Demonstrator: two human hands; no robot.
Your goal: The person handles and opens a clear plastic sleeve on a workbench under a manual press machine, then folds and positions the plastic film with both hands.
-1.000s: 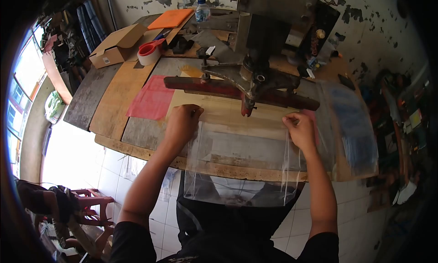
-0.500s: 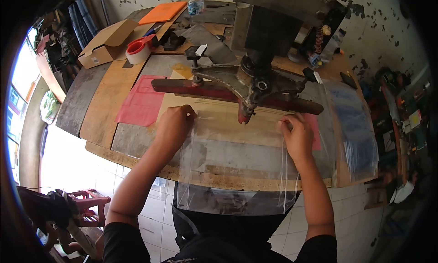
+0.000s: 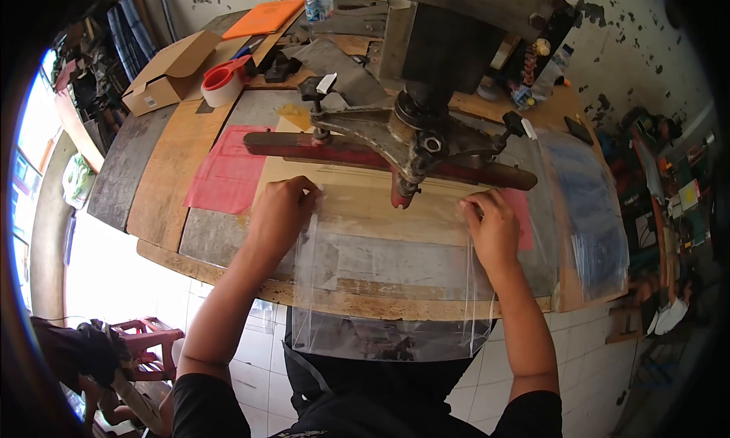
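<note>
A clear plastic sheet (image 3: 388,286) lies across the front of the table and hangs over its edge towards my lap. My left hand (image 3: 285,210) pinches its far left corner, and my right hand (image 3: 490,221) pinches the far right one. Just beyond my hands, the press's long red-sided bar (image 3: 350,155) hangs from a metal bracket (image 3: 430,145). Beneath the bar is a tan sheet (image 3: 372,202), with the clear plastic's far edge over it. Pink sheet material (image 3: 228,168) sticks out to the left of the tan sheet.
A stack of clear bluish plastic sheets (image 3: 589,210) lies at the table's right. At the back left are a cardboard box (image 3: 171,73), a red-and-white tape dispenser (image 3: 222,86), an orange folder (image 3: 262,18) and a water bottle (image 3: 318,4). A red stool (image 3: 152,343) stands on the floor at left.
The camera view has shifted slightly. Both hands keep their pinch on the plastic sheet's corners, and the sheet has hardly moved. The press bar looks unmoved.
</note>
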